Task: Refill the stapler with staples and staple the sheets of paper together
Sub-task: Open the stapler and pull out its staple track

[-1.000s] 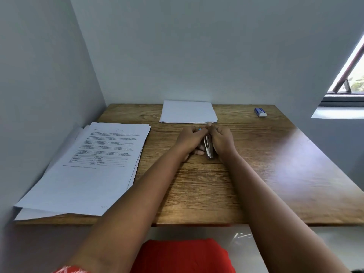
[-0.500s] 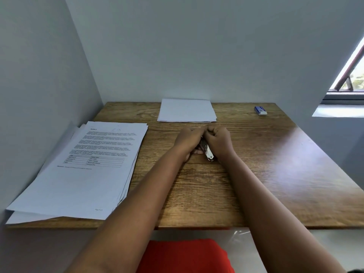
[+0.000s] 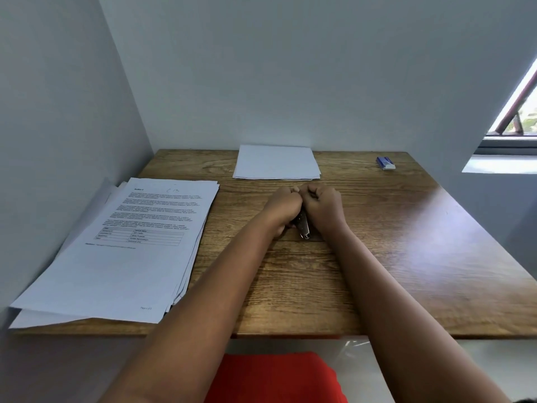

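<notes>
Stapler: a small metal stapler [image 3: 303,226] sits mid-table, a little toward the far edge, wedged between two fists; only its shiny near end shows.
Left hand: the left hand [image 3: 283,207] curls round the stapler's left side, knuckles up, fingers tucked underneath.
Right hand: the right hand [image 3: 324,206] closes on the stapler's right side, knuckles touching the left hand's at the far end.
Handling: by its look the stapler is rigid, light for its size, and slick on its polished metal; best gripped along its sides near the hinge end, keeping fingers off the spring-loaded tray, which may snap.
Stage: probably working at the staple tray; whether it is open cannot be told, since the hands hide it.
Printed sheets: a fanned stack of printed sheets [image 3: 125,242] lies along the table's left edge, reaching the near-left corner; thin and floppy, likely to slide apart.
Blank sheets: a neat pile of blank sheets [image 3: 276,162] rests against the far edge.
Box: a small blue-and-white box [image 3: 386,163], possibly staples, lies near the far-right corner.
Table: wooden table [image 3: 406,242].
</notes>
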Available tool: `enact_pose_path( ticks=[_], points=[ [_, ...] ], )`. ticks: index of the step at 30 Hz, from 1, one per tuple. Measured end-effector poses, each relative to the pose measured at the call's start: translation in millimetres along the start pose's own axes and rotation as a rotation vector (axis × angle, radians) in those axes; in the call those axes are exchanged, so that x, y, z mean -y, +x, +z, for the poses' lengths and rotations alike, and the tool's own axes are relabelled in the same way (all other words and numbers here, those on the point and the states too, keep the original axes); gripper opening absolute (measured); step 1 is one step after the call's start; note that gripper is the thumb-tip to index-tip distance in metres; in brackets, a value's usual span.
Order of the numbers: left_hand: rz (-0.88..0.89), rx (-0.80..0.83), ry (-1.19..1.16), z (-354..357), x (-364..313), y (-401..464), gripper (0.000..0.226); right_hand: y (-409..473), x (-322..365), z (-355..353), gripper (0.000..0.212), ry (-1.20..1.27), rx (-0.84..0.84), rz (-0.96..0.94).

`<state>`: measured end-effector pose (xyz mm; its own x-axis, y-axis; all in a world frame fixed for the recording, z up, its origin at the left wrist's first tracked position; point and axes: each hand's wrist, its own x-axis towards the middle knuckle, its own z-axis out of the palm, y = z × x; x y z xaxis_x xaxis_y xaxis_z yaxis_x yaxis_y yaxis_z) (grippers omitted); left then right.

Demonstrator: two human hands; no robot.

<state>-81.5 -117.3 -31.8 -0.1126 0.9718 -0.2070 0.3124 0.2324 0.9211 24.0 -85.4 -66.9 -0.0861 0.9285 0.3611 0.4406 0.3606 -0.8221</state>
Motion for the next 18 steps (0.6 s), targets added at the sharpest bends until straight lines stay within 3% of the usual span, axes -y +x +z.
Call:
enact_pose_path(
  ticks=[4,7,12,15,18],
  points=[
    [0.016,-0.004,-0.071,-1.0,5.2,-1.0,0.034,-1.4,1.6,-0.1,0.024,0.031,-0.029,-0.010],
    [-0.016,0.029,-0.270,-7.5,12.3,-3.5,0.031,-3.1,2.1,-0.8,0.027,0.102,-0.132,0.020],
    [0.030,0.059,-0.475,-15.6,23.4,-2.5,0.081,-3.4,1.4,-8.0,0.028,0.320,-0.277,0.113],
    [0.066,0.061,-0.639,-18.8,30.0,-1.9,0.096,-6.8,7.6,-12.9,0.028,0.614,-0.237,0.178],
    [0.080,0.064,-0.736,-21.0,30.0,-3.7,0.095,-9.3,13.0,-18.7,0.030,0.843,-0.063,0.219]
  ],
)
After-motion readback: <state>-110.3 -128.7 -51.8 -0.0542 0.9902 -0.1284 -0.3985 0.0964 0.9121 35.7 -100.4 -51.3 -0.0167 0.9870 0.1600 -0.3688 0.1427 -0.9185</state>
